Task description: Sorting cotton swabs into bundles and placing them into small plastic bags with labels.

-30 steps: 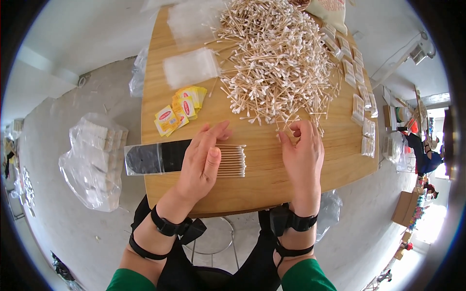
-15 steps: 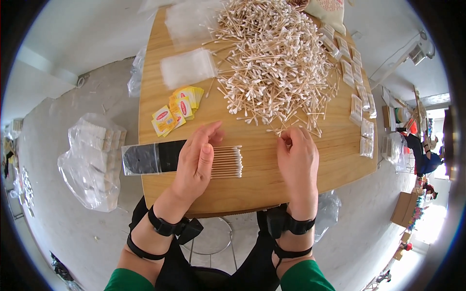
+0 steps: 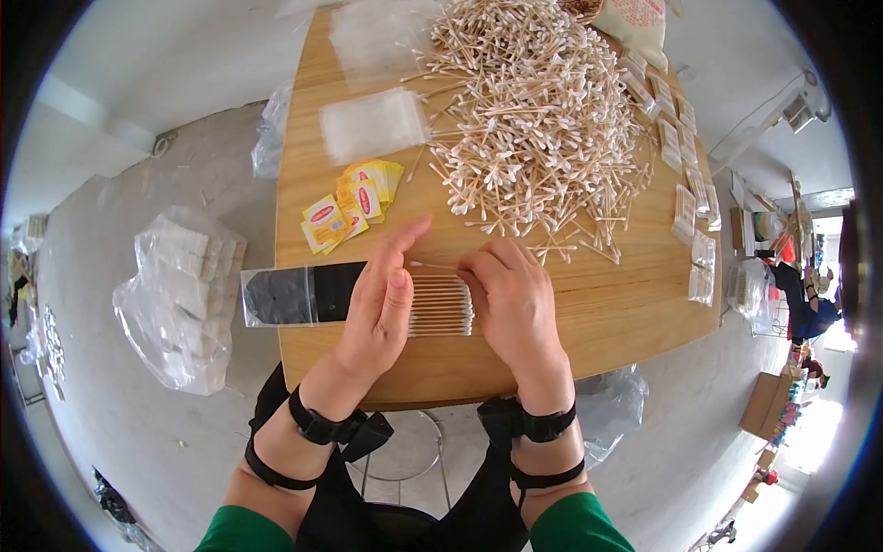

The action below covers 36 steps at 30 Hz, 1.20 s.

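Note:
A neat row of cotton swabs (image 3: 443, 309) lies side by side on the table, over one end of a black strip (image 3: 337, 292) with a clear sleeve. My left hand (image 3: 375, 313) rests on edge across the row's left part, its fingers stretched out and the thumb raised. At the row's far right corner, my right hand (image 3: 515, 308) pinches a single cotton swab (image 3: 430, 267) that points left along the row's far side. The left ends of the row are hidden behind my left hand. Beyond my hands spreads a big loose heap of cotton swabs (image 3: 543, 120).
Yellow-and-white cards (image 3: 354, 204) lie left of the heap, near a stack of clear bags (image 3: 372, 126). Filled small packs (image 3: 682, 216) line the table's right edge. A cloth sack (image 3: 635, 28) stands at the far right. A bulky plastic bag (image 3: 179, 299) sits on the floor at left.
My right hand has moved left from the heap's near edge to the row, bringing a cotton swab. My left hand stays at the row. The whole view has shifted slightly.

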Motion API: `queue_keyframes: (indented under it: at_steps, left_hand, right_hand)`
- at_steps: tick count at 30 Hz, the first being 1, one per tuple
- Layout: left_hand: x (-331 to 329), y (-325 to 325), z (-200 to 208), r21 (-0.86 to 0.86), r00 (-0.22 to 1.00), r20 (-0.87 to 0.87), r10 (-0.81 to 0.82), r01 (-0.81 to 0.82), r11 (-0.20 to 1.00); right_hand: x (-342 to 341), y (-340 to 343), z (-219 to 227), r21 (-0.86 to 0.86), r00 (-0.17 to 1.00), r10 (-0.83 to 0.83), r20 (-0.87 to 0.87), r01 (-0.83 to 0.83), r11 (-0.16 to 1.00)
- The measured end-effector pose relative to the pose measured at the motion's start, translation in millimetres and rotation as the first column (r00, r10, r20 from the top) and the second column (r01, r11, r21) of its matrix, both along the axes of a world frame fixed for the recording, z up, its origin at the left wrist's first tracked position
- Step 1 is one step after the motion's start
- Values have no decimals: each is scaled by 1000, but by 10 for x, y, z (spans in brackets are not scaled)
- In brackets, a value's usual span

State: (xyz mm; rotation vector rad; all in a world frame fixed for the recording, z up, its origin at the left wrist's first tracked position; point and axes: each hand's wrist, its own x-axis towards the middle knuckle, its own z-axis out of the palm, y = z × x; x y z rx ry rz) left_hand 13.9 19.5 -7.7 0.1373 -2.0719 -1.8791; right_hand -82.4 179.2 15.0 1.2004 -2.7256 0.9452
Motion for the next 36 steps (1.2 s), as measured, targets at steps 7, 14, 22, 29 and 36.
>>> queue_keyframes:
  at_steps: [7, 14, 22, 29, 36]
  left_hand:
    - [-3, -7, -36, 268, 1000, 20, -5, -1, 964]
    - [8, 70, -15, 370, 999, -28, 20, -8, 929]
    - [-16, 94, -32, 353, 999, -50, 17, 2, 936]
    - [123, 47, 113, -510, 998, 52, -21, 44, 859]
    - [202, 81, 85, -823, 970, 242, -4, 207, 529]
  right_hand:
    - [50, -58, -27, -340, 929, -172, 328, 286, 896]
    - [286, -103, -89, -497, 740, 83, 667, 360, 790]
    - [336, -190, -248, -590, 749, 202, 632, 295, 752]
    - [260, 31, -131, -531, 791, -15, 611, 424, 734]
    - [315, 325, -37, -336, 962, 46, 269, 49, 940]
